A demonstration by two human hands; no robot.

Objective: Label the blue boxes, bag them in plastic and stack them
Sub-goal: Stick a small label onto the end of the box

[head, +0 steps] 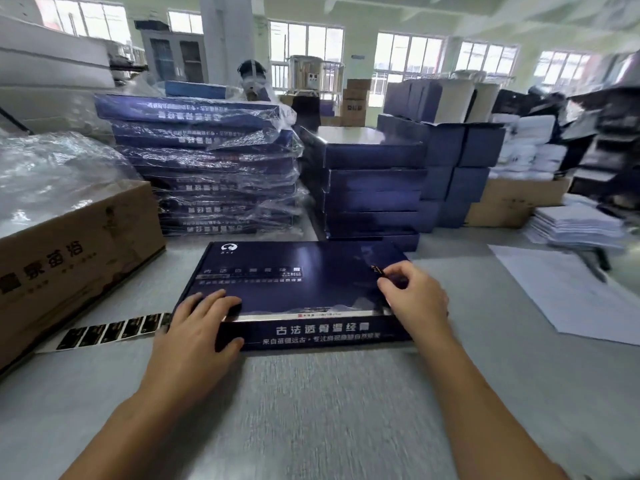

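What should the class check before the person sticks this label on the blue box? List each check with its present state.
1. Blue box lies flat on the table, lid closed: ok.
2. Left hand rests on its near left corner, steadying it: ok.
3. Right hand pinches a label over the lid's right side: ok.
4. Label's sticky side faces down: cannot tell.
5. Label strip lies left of the box: ok.
6. Clear plastic is piled on the carton at left: ok.
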